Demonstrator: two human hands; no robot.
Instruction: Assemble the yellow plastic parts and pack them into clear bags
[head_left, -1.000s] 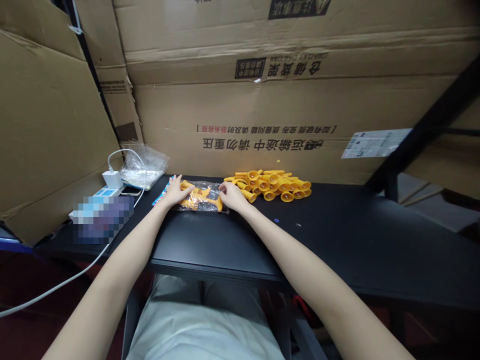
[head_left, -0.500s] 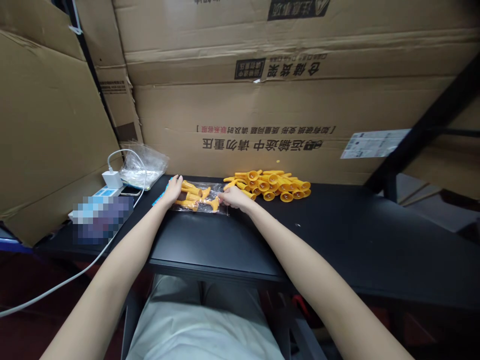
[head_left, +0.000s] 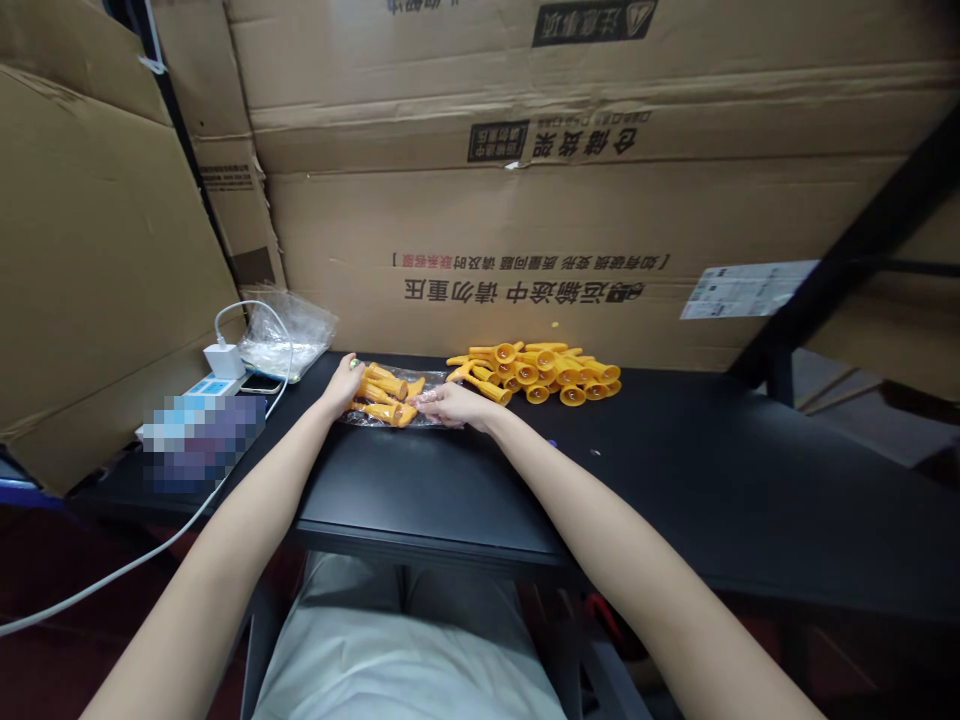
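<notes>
My left hand grips the clear plastic bag; the fingertips of my right hand touch yellow plastic horns inside; whether they pinch, I can't tell.

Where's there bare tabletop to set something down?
Widest: the table right of the yellow pile and right arm, though small scraps lie near that arm. Also a patch between the clear bag and the front edge. Crowded: back left, with charger and plastic wrapping.

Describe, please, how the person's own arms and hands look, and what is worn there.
The left forearm and right forearm are bare, with no sleeve in view. The left hand and right hand wear no gloves; no watch or bracelet shows.
</notes>
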